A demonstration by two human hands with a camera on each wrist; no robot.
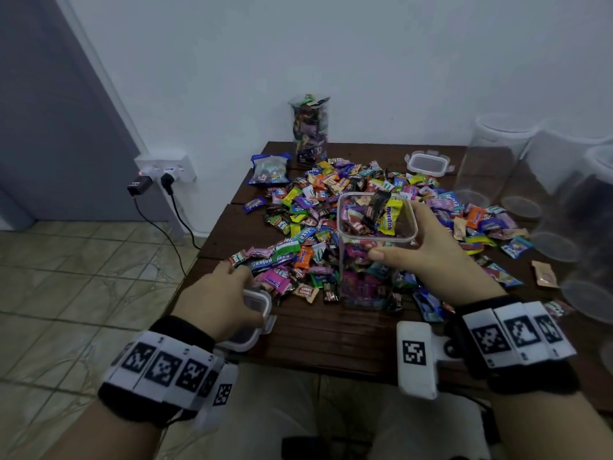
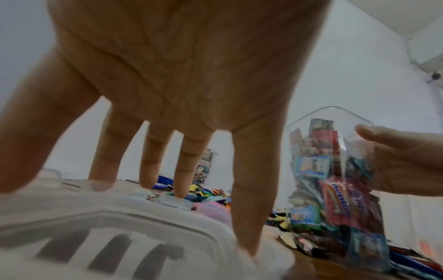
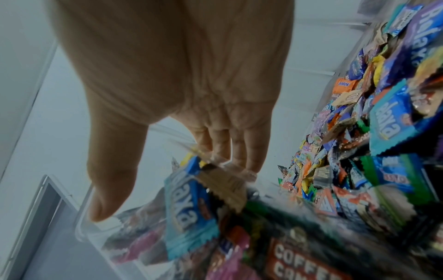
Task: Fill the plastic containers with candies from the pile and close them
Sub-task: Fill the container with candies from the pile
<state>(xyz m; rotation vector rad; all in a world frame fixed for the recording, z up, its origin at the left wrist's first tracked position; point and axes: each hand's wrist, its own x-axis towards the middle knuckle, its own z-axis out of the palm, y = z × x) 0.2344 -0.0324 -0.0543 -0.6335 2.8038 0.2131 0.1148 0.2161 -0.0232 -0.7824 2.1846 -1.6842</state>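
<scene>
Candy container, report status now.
Right hand grips the full container, still open. Left hand fingers on the lid at the table edge. A black candy sticks above the rim.

Lid left of filled container

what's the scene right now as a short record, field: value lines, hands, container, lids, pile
left hand: fingers spread on a lid at the table's near edge
right hand: grips the filled container near its rim
filled container: upright, open, candies up to the top
second lid: far side of the table, beyond the pile
candy pile: spread around the container
far container: full, no lid on
</scene>
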